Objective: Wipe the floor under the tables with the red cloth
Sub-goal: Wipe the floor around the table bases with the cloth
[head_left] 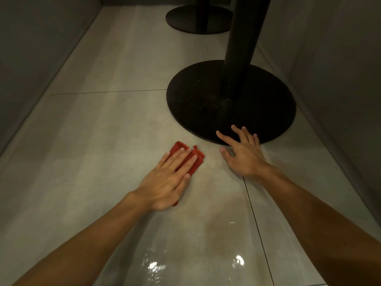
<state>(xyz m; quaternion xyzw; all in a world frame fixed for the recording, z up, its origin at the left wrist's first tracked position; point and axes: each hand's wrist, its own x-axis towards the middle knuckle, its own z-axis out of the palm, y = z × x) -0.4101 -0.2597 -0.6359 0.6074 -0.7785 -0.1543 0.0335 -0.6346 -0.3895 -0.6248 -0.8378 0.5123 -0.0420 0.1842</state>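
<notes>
Down on the tiled floor [99,129], the nearer round black table base [231,102] is the thing to steer by, its dark post [241,44] rising straight up out of the middle. The red cloth [186,155] lies folded and flat on the tile just off the base's near-left edge, close to the rim but not touching it. The person's left hand [171,178] is laid palm-down on top of the cloth, fingers straight and held fairly close together, pressing it to the floor; red shows past the fingertips and a sliver peeks out under the heel of the palm. The right hand [243,153] is flat too, fingers fanned wide and holding nothing, planted at the base's near edge: its fingertips rest over the black rim while the palm and thumb sit on the tile. The two hands are near each other with a bare strip of floor between them.

On the near side of the base, toward the person, the tile looks wet and glossy, with bright glints of light in it. A thin grout line runs from the base's left side across to the grey wall [31,65]. Beyond the base, further along the same narrow strip of floor, a second black table base [198,19] stands with its own post. Another grey panel [340,79] closes in the base's right side
</notes>
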